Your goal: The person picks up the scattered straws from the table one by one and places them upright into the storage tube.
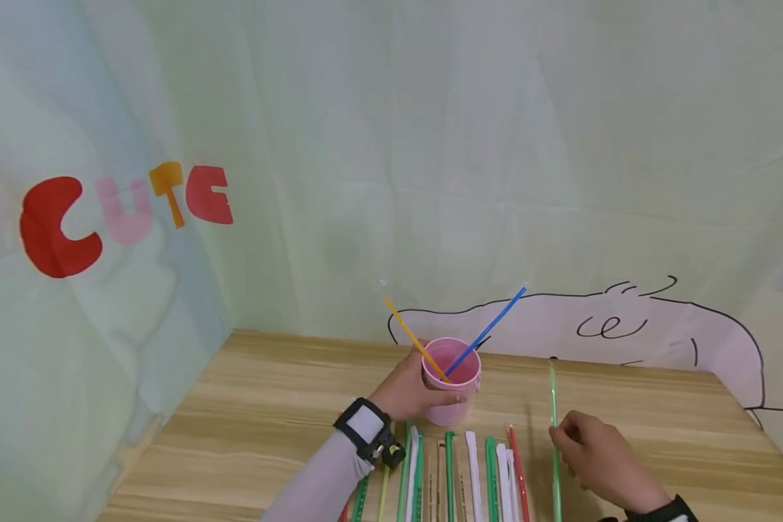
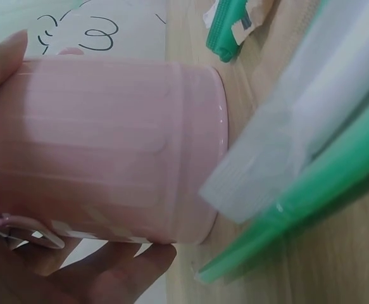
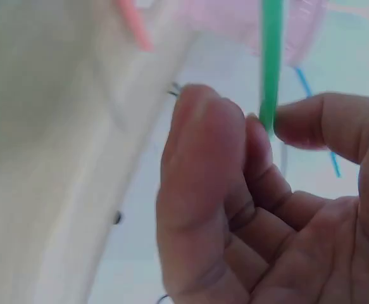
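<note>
My left hand grips a pink bucket-like cup by its side, thumb across the front. In the left wrist view the fingers curl round its ribbed wall, beside a small handle. An orange straw and a blue straw lean out of the cup to opposite sides. To the right, my right hand pinches a green straw in a clear wrapper between thumb and forefinger, holding it roughly upright; the right wrist view shows the pinch on the straw closely.
A row of wrapped straws, white, green, brown, yellow-green and red, lies in front of the cup on the wooden table. A printed curtain hangs behind and at the left.
</note>
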`<state>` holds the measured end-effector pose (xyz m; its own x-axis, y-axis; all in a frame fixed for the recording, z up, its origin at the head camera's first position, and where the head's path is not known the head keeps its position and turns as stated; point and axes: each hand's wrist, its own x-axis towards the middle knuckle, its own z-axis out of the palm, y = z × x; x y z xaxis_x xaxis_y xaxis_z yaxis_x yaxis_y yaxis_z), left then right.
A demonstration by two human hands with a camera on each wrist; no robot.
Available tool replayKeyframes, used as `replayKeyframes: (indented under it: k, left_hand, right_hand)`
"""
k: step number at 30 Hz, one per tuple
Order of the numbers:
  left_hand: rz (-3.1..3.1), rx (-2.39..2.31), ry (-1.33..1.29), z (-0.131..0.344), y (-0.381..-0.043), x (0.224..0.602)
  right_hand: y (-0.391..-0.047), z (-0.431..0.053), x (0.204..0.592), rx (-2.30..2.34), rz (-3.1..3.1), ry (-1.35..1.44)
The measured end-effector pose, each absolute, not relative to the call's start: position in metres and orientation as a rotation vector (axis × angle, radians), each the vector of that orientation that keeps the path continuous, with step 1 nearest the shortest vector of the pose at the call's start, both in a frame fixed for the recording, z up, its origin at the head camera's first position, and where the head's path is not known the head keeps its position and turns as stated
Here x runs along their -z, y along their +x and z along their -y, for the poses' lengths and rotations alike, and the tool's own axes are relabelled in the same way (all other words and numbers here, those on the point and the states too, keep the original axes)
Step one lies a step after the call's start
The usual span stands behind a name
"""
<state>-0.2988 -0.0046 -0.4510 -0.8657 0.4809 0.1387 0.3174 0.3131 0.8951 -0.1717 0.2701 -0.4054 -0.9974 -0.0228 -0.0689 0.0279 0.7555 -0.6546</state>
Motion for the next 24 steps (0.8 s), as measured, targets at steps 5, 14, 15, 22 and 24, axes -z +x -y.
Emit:
replayKeyframes:
  k: [5, 14, 15, 22, 24]
  left_hand:
    - [-2.400, -1.605, 0.758, 0.005, -0.299, 0.451]
    - [-2.377, -1.605, 0.776, 0.006, -0.299, 0.449]
    - [-2.379, -1.602, 0.779, 0.006, -0.299, 0.449]
    - [-2.367, -1.611, 0.818, 0.006, -0.299, 0.448]
    - [-2.365, -1.613, 0.823, 0.005, -0.299, 0.448]
  right_hand:
    - [-0.176, -0.271, 0.379, 1.248, -2.839, -0.017]
    - [-0.183, -0.271, 0.329, 1.381, -2.929, -0.204]
    - [-0.184, -0.270, 0.323, 1.409, -2.944, -0.234]
    - [-0.198, -0.253, 0.297, 1.707, -3.033, -0.399]
    - [-0.204, -0.246, 0.296, 1.768, -3.058, -0.397]
